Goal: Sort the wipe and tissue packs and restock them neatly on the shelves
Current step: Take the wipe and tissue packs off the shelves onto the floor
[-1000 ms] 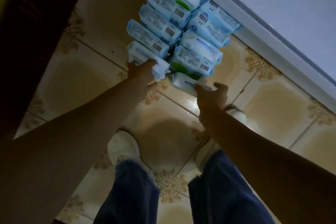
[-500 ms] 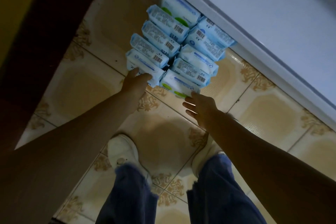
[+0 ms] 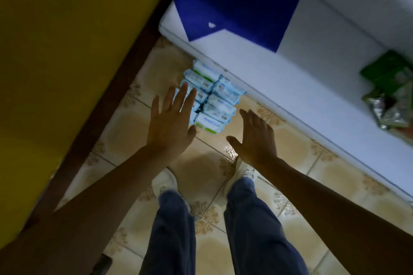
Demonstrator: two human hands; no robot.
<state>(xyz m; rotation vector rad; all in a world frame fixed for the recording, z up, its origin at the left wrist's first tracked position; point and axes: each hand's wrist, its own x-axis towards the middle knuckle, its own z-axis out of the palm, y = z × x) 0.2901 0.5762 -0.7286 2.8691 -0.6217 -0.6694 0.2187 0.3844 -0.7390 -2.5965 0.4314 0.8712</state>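
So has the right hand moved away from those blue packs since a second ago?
Yes. The right hand was touching the nearest pack in the stack of packs; now it is open and drawn back toward the person, off the stack.

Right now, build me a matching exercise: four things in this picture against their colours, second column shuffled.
Things:
1. wipe packs
2. trousers
3. shoes
4. wall panel

Colours:
A. yellow
B. light blue and white
C. white
D. dark blue

Pairs: 1-B, 2-D, 3-C, 4-A. Both the left hand and the right hand are open and empty.
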